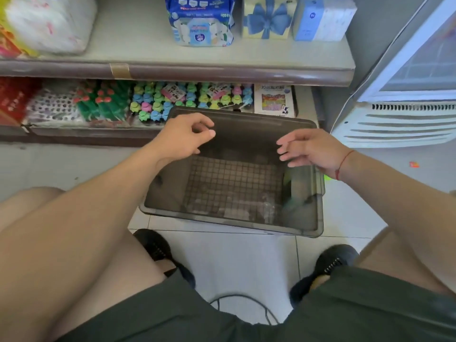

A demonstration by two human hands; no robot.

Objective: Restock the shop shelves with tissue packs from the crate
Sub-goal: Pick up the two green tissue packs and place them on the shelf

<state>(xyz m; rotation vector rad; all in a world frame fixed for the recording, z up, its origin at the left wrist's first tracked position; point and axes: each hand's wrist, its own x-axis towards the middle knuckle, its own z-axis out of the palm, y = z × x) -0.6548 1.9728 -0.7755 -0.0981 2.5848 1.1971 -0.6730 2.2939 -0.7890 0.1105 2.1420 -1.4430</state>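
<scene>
A dark translucent crate (306, 229) stands on the tiled floor before me, and only its gridded bottom shows inside. My left hand (185, 134) hovers over the crate's far left rim, fingers loosely curled and holding nothing. Over the crate's right side hangs my right hand (313, 150), fingers relaxed and pointing left, also without anything in it. On the upper shelf (222, 62) stand a blue-and-white tissue pack (201, 23), a pack with a blue bow (267, 17) and a light blue pack (323, 19).
A large white pack (49, 23) lies at the upper shelf's left. The lower shelf holds colourful small items (172, 99) and green packets (103, 102). A white freezer (404, 95) stands at right. My knees and black shoes (158, 245) are close to the crate.
</scene>
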